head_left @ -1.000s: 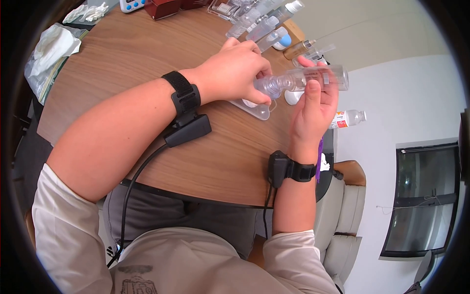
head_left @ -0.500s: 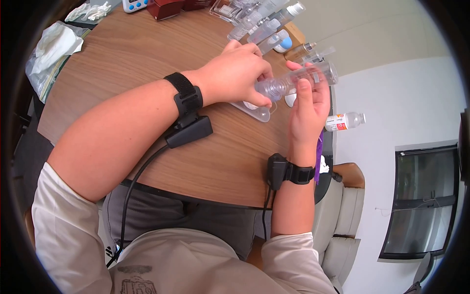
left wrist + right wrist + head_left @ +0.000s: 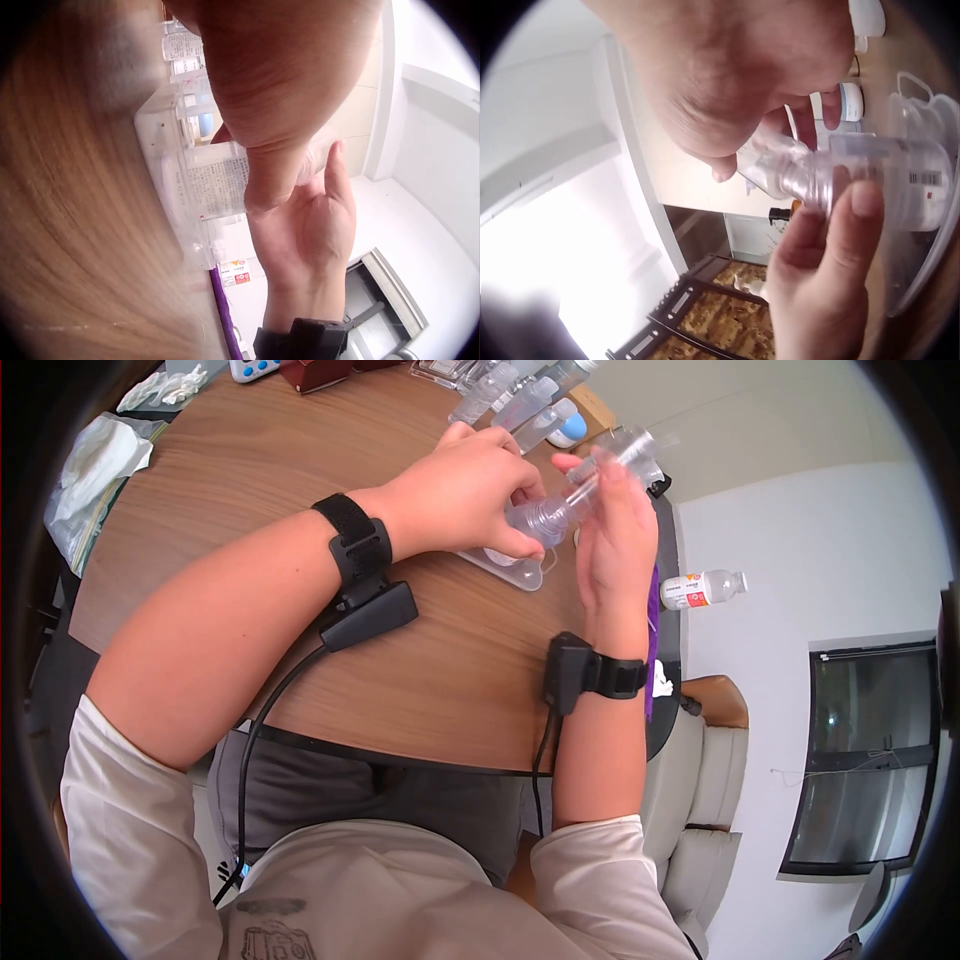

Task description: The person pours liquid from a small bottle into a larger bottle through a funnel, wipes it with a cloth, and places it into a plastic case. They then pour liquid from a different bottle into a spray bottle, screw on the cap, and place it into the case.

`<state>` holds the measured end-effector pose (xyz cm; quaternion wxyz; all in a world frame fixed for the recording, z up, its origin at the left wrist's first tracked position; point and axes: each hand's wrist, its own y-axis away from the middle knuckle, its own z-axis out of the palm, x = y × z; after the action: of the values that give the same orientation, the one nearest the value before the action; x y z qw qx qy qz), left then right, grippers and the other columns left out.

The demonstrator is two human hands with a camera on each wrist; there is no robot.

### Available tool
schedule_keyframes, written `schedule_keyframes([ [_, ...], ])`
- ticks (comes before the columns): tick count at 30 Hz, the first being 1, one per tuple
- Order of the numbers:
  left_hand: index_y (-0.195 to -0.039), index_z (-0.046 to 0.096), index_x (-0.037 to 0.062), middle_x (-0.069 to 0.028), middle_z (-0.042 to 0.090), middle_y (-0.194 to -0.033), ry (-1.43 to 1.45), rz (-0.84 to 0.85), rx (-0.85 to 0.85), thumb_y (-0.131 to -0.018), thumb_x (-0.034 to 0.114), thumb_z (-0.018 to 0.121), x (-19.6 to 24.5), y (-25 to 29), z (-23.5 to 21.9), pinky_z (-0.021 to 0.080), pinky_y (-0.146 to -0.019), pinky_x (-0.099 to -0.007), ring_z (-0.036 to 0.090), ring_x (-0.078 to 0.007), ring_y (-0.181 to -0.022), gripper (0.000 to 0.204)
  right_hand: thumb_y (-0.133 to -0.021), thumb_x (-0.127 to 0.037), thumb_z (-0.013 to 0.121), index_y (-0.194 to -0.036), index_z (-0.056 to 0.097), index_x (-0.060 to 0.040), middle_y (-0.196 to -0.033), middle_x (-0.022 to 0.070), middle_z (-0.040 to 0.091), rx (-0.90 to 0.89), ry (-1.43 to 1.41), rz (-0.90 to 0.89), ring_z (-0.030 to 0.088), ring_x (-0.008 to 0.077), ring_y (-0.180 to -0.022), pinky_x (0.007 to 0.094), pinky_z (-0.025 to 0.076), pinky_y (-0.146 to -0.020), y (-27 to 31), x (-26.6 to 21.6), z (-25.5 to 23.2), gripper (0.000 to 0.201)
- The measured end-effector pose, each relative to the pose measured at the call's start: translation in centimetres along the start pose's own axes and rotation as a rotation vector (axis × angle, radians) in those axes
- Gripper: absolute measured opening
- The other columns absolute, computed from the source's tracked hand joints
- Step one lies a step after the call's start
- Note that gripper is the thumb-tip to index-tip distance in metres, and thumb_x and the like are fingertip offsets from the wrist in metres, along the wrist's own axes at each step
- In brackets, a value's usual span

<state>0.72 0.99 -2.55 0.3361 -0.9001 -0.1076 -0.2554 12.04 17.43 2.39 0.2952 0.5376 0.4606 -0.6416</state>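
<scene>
My left hand grips the neck of a clear plastic bottle, thumb on one side and fingers on the other. This bottle carries a label of small print in the left wrist view and stands in a shallow clear plastic tray. My right hand holds a second clear bottle between thumb and fingers, blurred in the head view. That one is tilted, base up and away, its narrow end right at the lower bottle's mouth. Part of it is hidden behind the right hand in both wrist views.
Several clear bottles stand at the table's far edge, near a blue-and-white container. A labelled bottle is on the right. Dark red boxes and a plastic bag with white tissue lie toward the left. Cables trail from both wrists.
The right hand has tipped the upper bottle steeper, its base rising up and leftward. The left hand keeps its grip on the lower bottle, and the whole head view has shifted slightly.
</scene>
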Motion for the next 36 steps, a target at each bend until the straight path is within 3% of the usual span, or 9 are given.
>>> schedule_keyframes([
  [1,-0.106,0.078,0.009,-0.0011,0.077,-0.103,-0.001,-0.001,0.008,-0.074,0.044,0.089,0.0,-0.1,0.1,0.036,-0.109,-0.042,0.059,-0.0226,-0.119,0.049,-0.103,-0.011,0.068,-0.129,0.062,-0.0027,-0.131,0.0152,0.07,-0.007,0.004,-0.003,0.063,0.0141,-0.114,0.0344,0.049,-0.098,0.5,-0.2,-0.5,0.028],
  [4,-0.106,0.079,0.0088,-0.0012,0.077,-0.102,-0.007,0.028,0.045,-0.073,0.044,0.09,-0.4,0.1,0.2,0.037,-0.107,-0.0413,0.059,-0.0221,-0.117,0.05,-0.096,-0.006,0.074,-0.13,0.061,-0.0016,-0.134,0.0175,0.069,-0.184,0.129,-0.312,0.064,0.02,-0.122,0.0347,0.048,-0.107,3.1,-0.5,-1.1,0.037],
  [9,-0.107,0.079,0.0078,-0.0015,0.078,-0.104,-0.029,0.013,0.014,-0.074,0.044,0.09,0.0,0.2,-0.2,0.037,-0.107,-0.0418,0.059,-0.0227,-0.119,0.05,-0.094,-0.006,0.077,-0.136,0.057,0.0012,-0.135,0.0167,0.07,-0.172,0.309,-0.288,0.064,0.0184,-0.122,0.0354,0.048,-0.109,1.9,-0.4,1.4,0.046],
  [11,-0.107,0.079,0.0076,-0.0018,0.077,-0.104,-0.007,0.003,0.0,-0.073,0.044,0.09,0.2,0.1,-0.1,0.037,-0.106,-0.0419,0.059,-0.0229,-0.119,0.051,-0.094,-0.006,0.077,-0.134,0.058,0.0016,-0.134,0.0166,0.07,-0.027,0.018,-0.065,0.065,0.0175,-0.12,0.0356,0.05,-0.106,0.2,0.2,0.7,0.046],
  [13,-0.106,0.079,0.0073,-0.002,0.077,-0.104,0.008,-0.015,0.011,-0.073,0.043,0.09,0.1,0.1,-0.1,0.037,-0.106,-0.0419,0.059,-0.0231,-0.119,0.051,-0.092,-0.004,0.078,-0.132,0.06,0.0005,-0.134,0.0187,0.07,-0.029,-0.023,-0.012,0.065,0.0172,-0.12,0.0371,0.051,-0.105,0.8,-0.9,-0.2,0.044],
  [16,-0.106,0.078,0.0075,-0.0022,0.077,-0.104,0.004,0.005,0.025,-0.073,0.043,0.09,-0.3,0.2,-0.3,0.037,-0.106,-0.0417,0.059,-0.0229,-0.118,0.05,-0.089,0.003,0.077,-0.134,0.059,-0.0003,-0.139,0.0188,0.068,-0.369,0.03,-0.159,0.066,0.0181,-0.121,0.0368,0.054,-0.105,2.6,-1.5,-1.2,0.048],
  [20,-0.107,0.078,0.0081,-0.0018,0.077,-0.104,0.008,-0.01,-0.011,-0.074,0.043,0.089,0.1,0.2,-0.3,0.037,-0.108,-0.0423,0.058,-0.0223,-0.12,0.049,-0.087,0.004,0.079,-0.134,0.06,0.0004,-0.14,0.0178,0.067,-0.189,0.11,-0.198,0.067,0.0177,-0.119,0.0355,0.055,-0.103,2.8,-1.2,2.0,0.051],
  [24,-0.107,0.078,0.008,-0.0013,0.077,-0.105,0.004,-0.01,0.001,-0.074,0.044,0.089,-0.1,0.2,-0.3,0.036,-0.109,-0.0425,0.058,-0.0221,-0.12,0.05,-0.09,0.002,0.078,-0.134,0.058,0.0,-0.14,0.0193,0.067,-0.216,0.195,-0.344,0.065,0.0182,-0.118,0.0359,0.054,-0.101,2.7,-1.2,0.8,0.048],
  [36,-0.107,0.079,0.009,-0.0006,0.078,-0.105,-0.001,-0.009,-0.004,-0.074,0.045,0.089,-0.1,0.2,-0.3,0.036,-0.111,-0.0429,0.058,-0.0239,-0.122,0.05,-0.096,-0.002,0.074,-0.139,0.052,-0.0015,-0.139,0.0216,0.067,-0.17,0.127,-0.317,0.064,0.0202,-0.122,0.0375,0.051,-0.106,2.5,-0.5,0.1,0.048],
])
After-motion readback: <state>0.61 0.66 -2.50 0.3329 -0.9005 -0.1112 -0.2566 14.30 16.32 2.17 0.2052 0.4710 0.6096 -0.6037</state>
